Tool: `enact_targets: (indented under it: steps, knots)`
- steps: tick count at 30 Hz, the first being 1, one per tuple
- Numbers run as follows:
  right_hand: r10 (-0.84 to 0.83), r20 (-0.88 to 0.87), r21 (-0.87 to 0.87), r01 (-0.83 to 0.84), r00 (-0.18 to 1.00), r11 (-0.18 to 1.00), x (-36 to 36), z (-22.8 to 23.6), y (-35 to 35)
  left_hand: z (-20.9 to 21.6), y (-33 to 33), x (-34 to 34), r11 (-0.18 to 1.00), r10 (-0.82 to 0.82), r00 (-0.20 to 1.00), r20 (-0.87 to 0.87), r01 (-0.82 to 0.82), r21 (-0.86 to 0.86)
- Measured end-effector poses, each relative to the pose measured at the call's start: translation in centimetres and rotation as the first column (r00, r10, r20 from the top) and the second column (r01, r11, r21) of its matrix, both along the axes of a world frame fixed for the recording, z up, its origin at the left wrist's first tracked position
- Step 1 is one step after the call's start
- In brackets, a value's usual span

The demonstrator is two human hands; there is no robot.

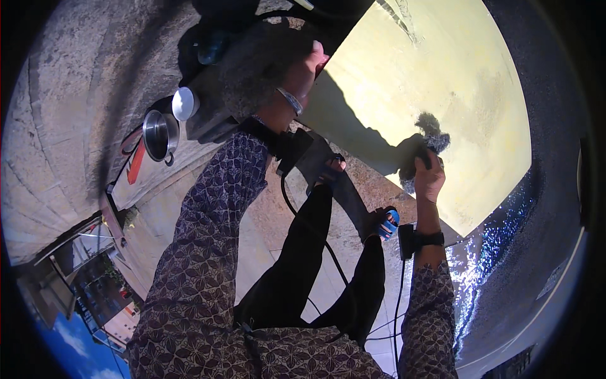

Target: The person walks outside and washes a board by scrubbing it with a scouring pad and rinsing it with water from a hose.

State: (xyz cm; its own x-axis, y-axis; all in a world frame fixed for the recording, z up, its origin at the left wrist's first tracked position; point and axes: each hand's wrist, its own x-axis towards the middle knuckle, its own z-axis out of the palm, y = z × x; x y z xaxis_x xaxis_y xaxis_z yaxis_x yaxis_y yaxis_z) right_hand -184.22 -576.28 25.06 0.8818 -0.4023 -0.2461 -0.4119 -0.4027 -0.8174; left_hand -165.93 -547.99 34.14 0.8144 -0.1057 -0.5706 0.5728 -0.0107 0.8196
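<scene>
A large pale yellow panel [480,76] slants across the upper right, with dark smears on its face. My right hand [429,180] is closed round a dark, shaggy tuft like a scouring pad [433,129] and presses it near the panel's lower part. At the panel's upper left edge is my left hand [307,72], its fingers bent onto that edge. Shadows of my arm and hand fall over the panel. Beside the left hand, a dark fuzzy mass [252,69] covers part of the view; I cannot tell what it is.
Left of my left arm stand a steel mug [160,136], a white cup [185,104] and an orange-red strip [136,165]. Wet, glittering ground [467,297] lies right of the panel. Cables [328,252] hang from both wrists. My feet, one in a blue sandal [389,222], are below the panel.
</scene>
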Motion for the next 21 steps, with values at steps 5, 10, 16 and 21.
enact_targets:
  steps: [5, 10, 16, 21]
  knots:
    - [0.256, 0.305, -0.107, -0.234, 0.917, 0.966, 9.5, 6.6, 10.9, -2.0, -1.3, 3.3, 0.94, -0.175, 0.979, -0.107, 0.134, -0.312]
    - [0.236, 0.301, -0.218, -0.175, 0.924, 0.96, 9.7, 5.8, 16.4, -1.5, -2.3, 5.2, 0.946, -0.23, 0.96, -0.16, 0.182, -0.268]
    - [-0.366, -0.091, -0.228, 0.339, 0.926, 0.913, 1.6, -3.8, 2.1, -1.6, -4.8, 7.6, 0.877, -0.397, 0.911, -0.111, 0.341, -0.338]
    - [0.162, 0.321, -0.224, -0.092, 0.933, 0.97, 11.4, 4.1, 17.5, -3.8, -3.5, 7.8, 0.887, -0.445, 0.868, -0.22, 0.393, -0.243]
